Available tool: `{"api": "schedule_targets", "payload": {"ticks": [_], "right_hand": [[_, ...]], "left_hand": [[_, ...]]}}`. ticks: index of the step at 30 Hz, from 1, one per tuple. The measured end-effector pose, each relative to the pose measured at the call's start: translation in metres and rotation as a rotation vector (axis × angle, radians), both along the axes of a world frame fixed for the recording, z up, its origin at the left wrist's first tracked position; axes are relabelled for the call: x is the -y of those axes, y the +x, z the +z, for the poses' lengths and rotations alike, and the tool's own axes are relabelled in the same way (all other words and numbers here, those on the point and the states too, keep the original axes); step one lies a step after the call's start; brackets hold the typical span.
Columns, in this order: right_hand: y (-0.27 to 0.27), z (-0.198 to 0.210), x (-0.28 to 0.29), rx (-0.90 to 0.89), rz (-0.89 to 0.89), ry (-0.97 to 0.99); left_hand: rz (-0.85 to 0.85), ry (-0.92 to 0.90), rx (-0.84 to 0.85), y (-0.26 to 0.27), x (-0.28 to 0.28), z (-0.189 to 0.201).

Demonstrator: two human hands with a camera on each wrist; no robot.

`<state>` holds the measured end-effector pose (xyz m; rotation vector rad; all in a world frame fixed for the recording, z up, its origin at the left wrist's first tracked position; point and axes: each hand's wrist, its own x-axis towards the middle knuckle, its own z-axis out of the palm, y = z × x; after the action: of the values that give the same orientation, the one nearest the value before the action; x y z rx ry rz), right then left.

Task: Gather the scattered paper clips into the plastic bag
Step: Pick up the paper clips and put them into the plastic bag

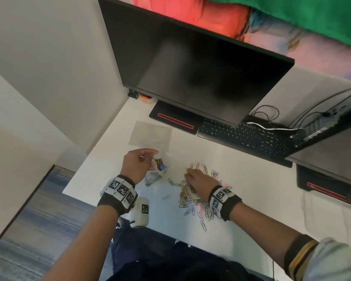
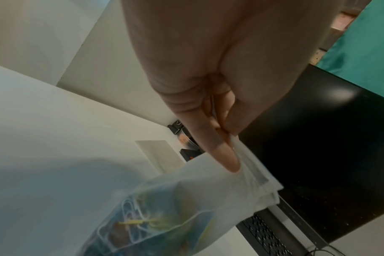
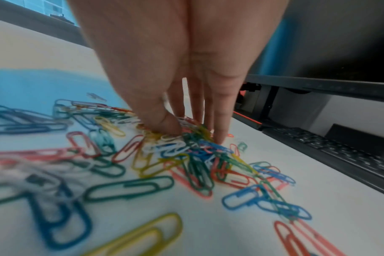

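Observation:
A heap of coloured paper clips [image 1: 199, 191] [image 3: 186, 155] lies scattered on the white desk [image 1: 241, 209]. My right hand [image 1: 197, 179] [image 3: 195, 136] reaches down into the heap, thumb and fingertips closing on a small bunch of clips. To the left, my left hand [image 1: 138, 165] [image 2: 221, 138] pinches the rim of a small clear plastic bag [image 1: 159, 169] [image 2: 186, 199] and holds it up just above the desk. Several clips lie inside the bag.
A flat clear plastic sheet [image 1: 151, 134] lies behind the bag. A black monitor [image 1: 190, 63], its stand [image 1: 173, 120] and a black keyboard [image 1: 247, 136] line the back. One stray clip [image 1: 166, 197] lies near the front edge.

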<state>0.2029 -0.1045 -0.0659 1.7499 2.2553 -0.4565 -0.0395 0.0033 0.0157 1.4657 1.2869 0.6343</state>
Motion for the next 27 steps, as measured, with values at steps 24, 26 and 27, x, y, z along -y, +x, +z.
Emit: {"api": "schedule_targets", "payload": {"ticks": [24,26,27], "right_hand": [[-0.034,0.077,-0.031,-1.266,-1.110,-0.076],[-0.041,0.075,-0.033,-1.140,-1.061,-0.020],[-0.043,0.078,-0.034,-1.075,-1.038,0.024]], "left_hand": [[-0.158,-0.057,-0.104,0.055,0.017,-0.002],[-0.178,-0.033,-0.117,0.053,0.018,-0.001],[-0.189,-0.010,-0.123,0.053,0.018,0.000]]}}
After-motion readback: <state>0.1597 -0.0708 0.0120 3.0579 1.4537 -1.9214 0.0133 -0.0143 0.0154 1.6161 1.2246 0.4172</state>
